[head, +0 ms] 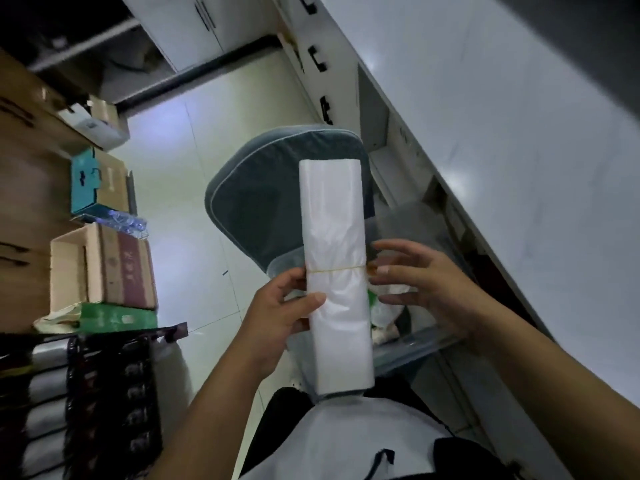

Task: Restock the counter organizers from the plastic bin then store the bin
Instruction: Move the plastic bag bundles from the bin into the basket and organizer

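No writing can be read; the print on the cardboard boxes [117, 268] at nine o'clock is too blurred. Pale floor tiles [180, 188] run between white cabinets [194, 26] at twelve and a white counter [519, 133] at two. The left hand [280, 313] pinches a rubber-banded bundle of white plastic bags [334, 271] at centre, above a clear plastic bin [419, 344] on a grey chair [263, 195]. The right hand [415, 282] is spread, fingertips just beside the bundle.

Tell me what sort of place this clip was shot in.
Probably the back area of a small shop or a stockroom. Cardboard boxes are piled at the left, a white counter runs along the right, and the left hand holds a banded bundle of plastic bags over a clear plastic bin.
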{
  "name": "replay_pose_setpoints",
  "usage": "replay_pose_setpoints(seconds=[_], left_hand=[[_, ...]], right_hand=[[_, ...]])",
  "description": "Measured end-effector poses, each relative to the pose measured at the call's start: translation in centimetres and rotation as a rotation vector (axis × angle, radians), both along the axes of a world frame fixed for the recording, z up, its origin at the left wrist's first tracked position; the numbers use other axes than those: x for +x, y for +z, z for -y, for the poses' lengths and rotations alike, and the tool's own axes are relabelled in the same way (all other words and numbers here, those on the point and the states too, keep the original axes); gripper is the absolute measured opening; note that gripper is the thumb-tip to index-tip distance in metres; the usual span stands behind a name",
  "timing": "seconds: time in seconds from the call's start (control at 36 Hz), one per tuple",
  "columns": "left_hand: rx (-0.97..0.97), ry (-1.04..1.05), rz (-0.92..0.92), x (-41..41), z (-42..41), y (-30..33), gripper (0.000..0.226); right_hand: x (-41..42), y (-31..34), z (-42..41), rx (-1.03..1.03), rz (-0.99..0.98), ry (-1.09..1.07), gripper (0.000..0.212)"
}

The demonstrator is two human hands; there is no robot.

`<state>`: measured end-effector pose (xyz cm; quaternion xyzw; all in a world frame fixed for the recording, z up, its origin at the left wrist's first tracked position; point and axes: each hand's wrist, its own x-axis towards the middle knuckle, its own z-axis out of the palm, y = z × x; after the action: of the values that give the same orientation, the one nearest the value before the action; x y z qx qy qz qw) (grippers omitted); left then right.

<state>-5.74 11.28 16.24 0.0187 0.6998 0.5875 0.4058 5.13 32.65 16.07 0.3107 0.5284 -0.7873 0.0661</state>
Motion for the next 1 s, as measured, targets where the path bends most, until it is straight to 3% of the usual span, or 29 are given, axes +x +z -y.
replay_pose_setpoints(seconds=[0.19,0.28,0.42,0.75,1.0], left_hand=[[0.227,-0.020,0.003,0.8,2.8,3.8,0.037],[0.296,-0.174,-0.031,1.4,4.2,4.7,0.039],[0.357,-0.492,0.007,3.5,6.8,4.7,0.064],[0.481,-0.833,0.073,13.1,6.2,4.5,0.076],[0.476,-1.062,0.102,21.0,1.1,7.4,0.082]], right_hand=[[0.8,3.9,5.1,0.072,-0.169,-0.043,0.030],[2.2,4.8,7.1,0.108,-0.194,-0.135,0.028],[6.9,6.0,10.4,0.086,-0.184,-0.311,0.034],[22.8,9.1,17.3,0.301,-0.057,-0.625,0.034],[32.9,10.1,17.1,0.256,-0.107,-0.914,0.043]])
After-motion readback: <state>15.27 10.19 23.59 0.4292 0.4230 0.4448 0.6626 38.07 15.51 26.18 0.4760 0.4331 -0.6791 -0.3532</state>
